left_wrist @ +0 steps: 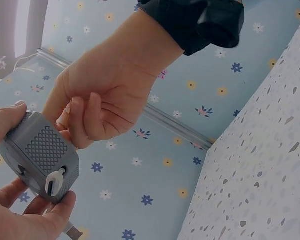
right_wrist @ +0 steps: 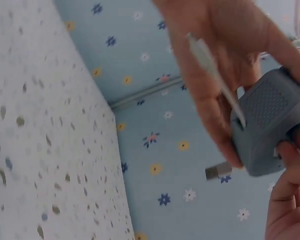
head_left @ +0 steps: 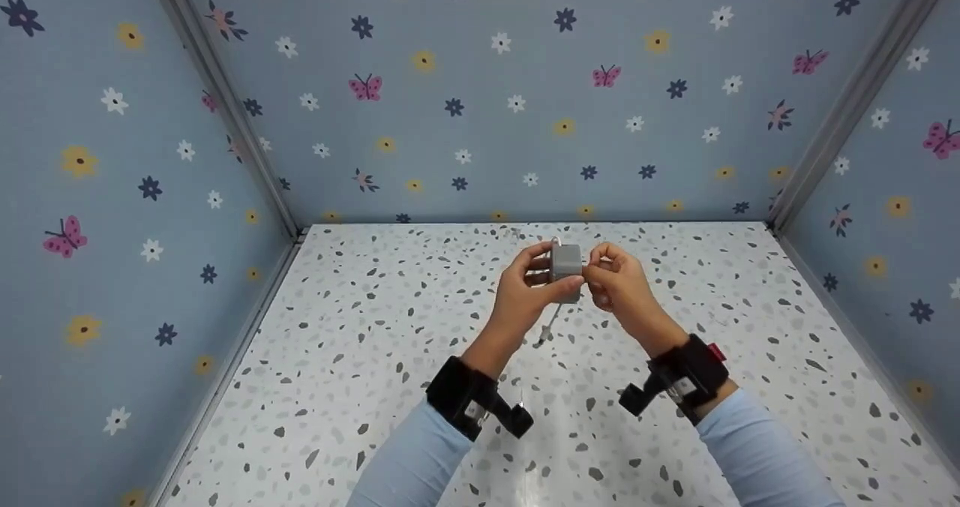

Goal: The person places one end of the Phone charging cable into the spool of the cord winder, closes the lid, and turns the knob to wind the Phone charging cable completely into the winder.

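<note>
My left hand [head_left: 525,286] grips a small grey box [head_left: 566,261] with charging cables, its thumb on one side and fingers round the other. A crosshatched texture covers parts of the box [left_wrist: 47,150]. A short white cable plug [left_wrist: 55,183] sticks out of one face, and a second plug with a flat metal end [right_wrist: 218,171] hangs below. At the box's other side is my right hand [head_left: 619,278], fingers curled. In the right wrist view, my right fingertips [right_wrist: 289,153] pinch at a dark recess in the box; what lies inside it is hidden.
Both hands are above a white speckled tabletop [head_left: 360,387]. Flower-patterned blue panels stand at the back [head_left: 480,132], left [head_left: 112,289] and right [head_left: 892,267], with grey metal strips at the corners. Each wrist wears a black camera band [head_left: 461,394].
</note>
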Demonstrator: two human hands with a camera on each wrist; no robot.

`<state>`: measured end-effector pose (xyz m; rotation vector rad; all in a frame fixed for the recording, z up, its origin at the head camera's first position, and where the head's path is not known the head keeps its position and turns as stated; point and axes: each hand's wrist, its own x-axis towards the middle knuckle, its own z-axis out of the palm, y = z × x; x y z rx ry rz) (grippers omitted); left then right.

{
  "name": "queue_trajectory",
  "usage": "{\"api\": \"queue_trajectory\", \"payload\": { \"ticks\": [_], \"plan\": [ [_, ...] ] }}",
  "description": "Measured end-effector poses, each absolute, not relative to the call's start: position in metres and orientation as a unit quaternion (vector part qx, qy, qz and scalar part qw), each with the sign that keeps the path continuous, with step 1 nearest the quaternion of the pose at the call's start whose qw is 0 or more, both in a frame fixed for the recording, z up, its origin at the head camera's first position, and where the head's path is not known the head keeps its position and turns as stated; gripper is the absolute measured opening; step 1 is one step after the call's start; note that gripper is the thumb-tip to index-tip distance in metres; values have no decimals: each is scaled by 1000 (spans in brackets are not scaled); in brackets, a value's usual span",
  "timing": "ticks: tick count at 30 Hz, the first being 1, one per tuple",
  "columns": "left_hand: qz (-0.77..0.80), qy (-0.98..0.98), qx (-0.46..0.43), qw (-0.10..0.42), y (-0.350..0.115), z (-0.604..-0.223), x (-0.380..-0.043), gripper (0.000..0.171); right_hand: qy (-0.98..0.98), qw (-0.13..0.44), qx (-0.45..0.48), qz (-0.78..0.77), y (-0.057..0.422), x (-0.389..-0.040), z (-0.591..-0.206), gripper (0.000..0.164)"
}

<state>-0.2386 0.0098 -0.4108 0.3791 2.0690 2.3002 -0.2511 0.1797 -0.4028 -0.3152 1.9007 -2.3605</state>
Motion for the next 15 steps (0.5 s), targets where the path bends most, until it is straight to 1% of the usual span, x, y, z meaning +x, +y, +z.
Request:
{"api": "queue_trajectory", "payload": {
  "ticks": [3, 5, 7, 10, 12, 13, 15],
  "plan": [
    [738, 664, 123, 13, 11, -410, -238, 60, 570, 107, -54, -813, 177, -248, -398, 16],
    [737, 664, 122, 10, 12, -410, -238, 60, 560, 119, -39, -819, 177, -247, -397, 15],
    [738, 664, 120, 9, 11, -410, -238, 62, 570, 117, -35, -813, 177, -246, -396, 13],
    [738, 663, 123, 4, 8, -409, -239, 63, 598, 98, -44, -794, 178, -247, -398, 11],
    [738, 663, 126, 5, 7, -407, -239, 63, 622, 75, -69, -777, 180, -248, -402, 11],
    [737, 663, 127, 4, 6, -406, -238, 63, 637, 55, -92, -763, 182, -249, -405, 11],
    [738, 662, 127, 4, 6, -406, -238, 63, 693, -20, -170, -700, 185, -252, -411, 10]
  ]
}}
